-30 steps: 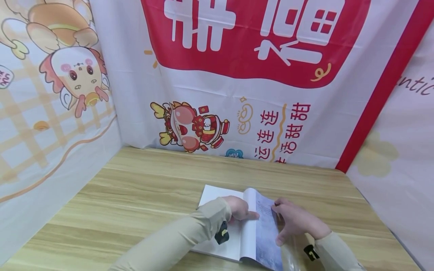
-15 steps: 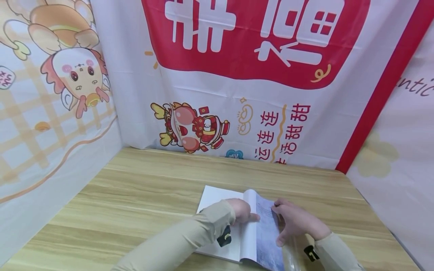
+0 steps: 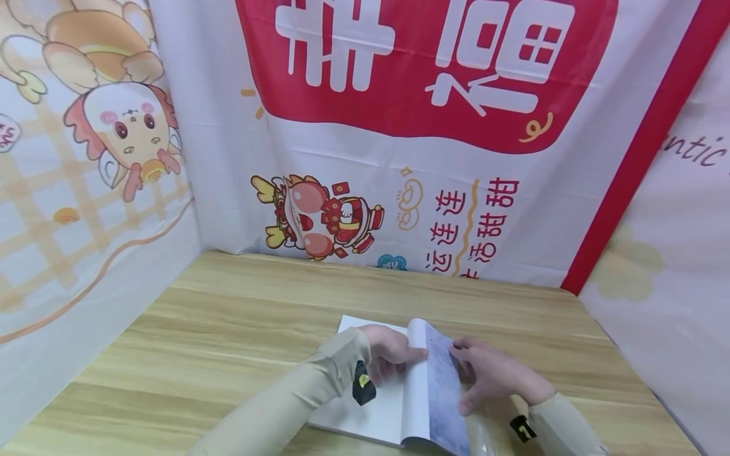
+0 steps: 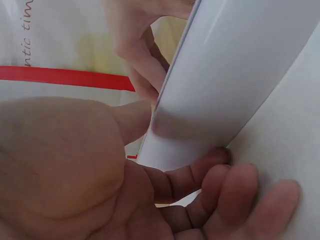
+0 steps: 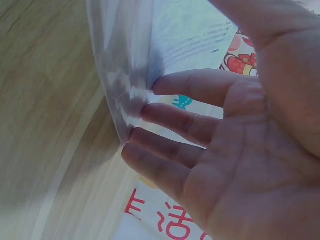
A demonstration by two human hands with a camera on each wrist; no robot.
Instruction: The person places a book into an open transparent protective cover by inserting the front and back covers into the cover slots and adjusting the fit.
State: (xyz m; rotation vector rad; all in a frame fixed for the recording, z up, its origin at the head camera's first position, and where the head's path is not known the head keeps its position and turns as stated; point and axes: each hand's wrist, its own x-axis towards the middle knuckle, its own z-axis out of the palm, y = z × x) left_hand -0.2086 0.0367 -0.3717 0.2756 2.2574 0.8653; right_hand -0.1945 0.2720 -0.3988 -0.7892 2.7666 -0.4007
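Head view takes in three printed cloth sheets round one wood-grained desk (image 3: 188, 342): a back sheet (image 3: 353, 145), a left sheet (image 3: 134, 117) and a right sheet (image 3: 675, 209). Two beige sleeves, a left sleeve (image 3: 274, 405) and a right sleeve (image 3: 570, 423), reach in from below. One open book (image 3: 365, 415) lies on the near part of the desk, a white page flat on the left and one curled leaf (image 3: 445, 386) rolled over to the right, white on the roll and blue-grey beyond. Two hands work at it: the left hand (image 3: 393, 351) holds the roll, thumb against the leaf's edge and fingers curled at its base; the right hand (image 3: 496, 370) has its fingers apart and slightly bent, their tips touching one clear film (image 5: 117, 55) along the leaf's right side. Compared with half a second ago, the left hand sits further left and its thumb reaches less far across the leaf; the right hand and the book lie nearly as before. Two black tags with yellow marks, a left tag (image 3: 363, 384) and a right tag (image 3: 523, 429), show at the wrists. Large sideways white characters on red read 幸福, smaller red ones 运连连 and 活甜甜; "ntic tim" stands on the right sheet, and the leaf's lines are too small to read.
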